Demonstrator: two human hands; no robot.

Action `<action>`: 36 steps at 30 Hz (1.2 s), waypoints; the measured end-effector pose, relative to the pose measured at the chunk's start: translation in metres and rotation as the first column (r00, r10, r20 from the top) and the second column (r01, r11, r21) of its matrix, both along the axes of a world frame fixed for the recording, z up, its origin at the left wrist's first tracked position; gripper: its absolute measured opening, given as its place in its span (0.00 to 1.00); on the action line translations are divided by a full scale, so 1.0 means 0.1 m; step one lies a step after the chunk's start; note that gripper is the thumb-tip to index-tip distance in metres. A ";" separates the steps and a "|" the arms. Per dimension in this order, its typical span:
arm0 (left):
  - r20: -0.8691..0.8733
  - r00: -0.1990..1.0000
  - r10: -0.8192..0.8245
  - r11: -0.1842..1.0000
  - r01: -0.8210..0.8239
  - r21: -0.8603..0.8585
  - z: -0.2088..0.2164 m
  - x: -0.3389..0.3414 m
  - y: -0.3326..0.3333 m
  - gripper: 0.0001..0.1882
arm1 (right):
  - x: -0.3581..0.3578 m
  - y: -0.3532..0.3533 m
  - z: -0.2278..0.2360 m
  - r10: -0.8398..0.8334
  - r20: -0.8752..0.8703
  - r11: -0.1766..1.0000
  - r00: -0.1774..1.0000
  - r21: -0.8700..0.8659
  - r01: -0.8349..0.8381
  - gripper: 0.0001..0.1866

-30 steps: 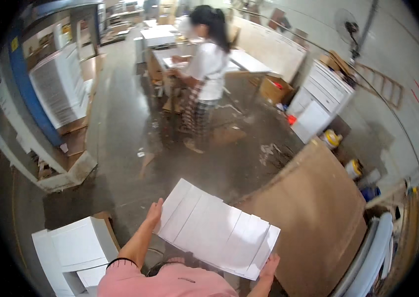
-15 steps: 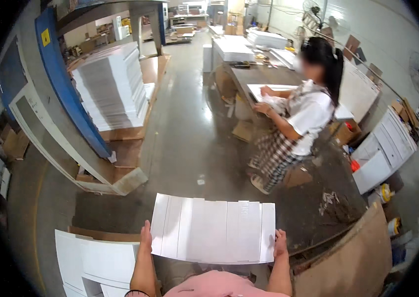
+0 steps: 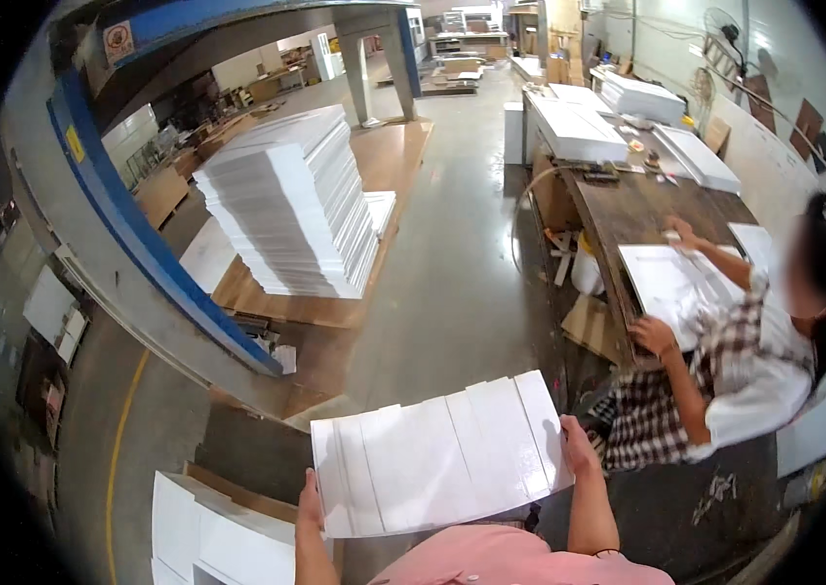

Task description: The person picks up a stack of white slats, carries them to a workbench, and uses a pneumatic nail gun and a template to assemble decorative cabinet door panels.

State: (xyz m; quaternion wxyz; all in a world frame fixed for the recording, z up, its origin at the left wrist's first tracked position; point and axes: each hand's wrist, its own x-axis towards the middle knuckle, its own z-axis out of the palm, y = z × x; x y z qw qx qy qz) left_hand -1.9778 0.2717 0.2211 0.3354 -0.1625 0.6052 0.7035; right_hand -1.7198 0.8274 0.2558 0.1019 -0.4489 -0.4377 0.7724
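Note:
I hold a white panel (image 3: 442, 453) out in front of my body, its right end higher than its left. Several straight lines run across its face, and its far edge is slightly stepped. My left hand (image 3: 310, 502) grips the left end and my right hand (image 3: 579, 447) the right end. The thumb sides show; the other fingers are partly hidden at the panel's edges. Low on the left, beside my left forearm, lie more white panels (image 3: 237, 541).
A tall stack of white boards (image 3: 281, 210) stands on brown sheeting, left of the aisle, by a blue-and-grey machine frame (image 3: 130, 210). On the right, a co-worker (image 3: 745, 361) leans over a white board (image 3: 667, 278) on a dark workbench (image 3: 618, 210). A yellow line (image 3: 125, 439) marks the floor.
The view has swung left, so the stack, bench and co-worker appear farther right. The panel has tilted, right end up, still in both hands. The co-worker's hands are now farther apart.

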 end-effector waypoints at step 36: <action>0.212 0.635 -0.743 0.655 0.622 0.430 0.71 -4.81 10.86 0.37 | -3.70 8.30 0.32 -0.749 0.603 0.637 0.275 0.770 0.046 0.35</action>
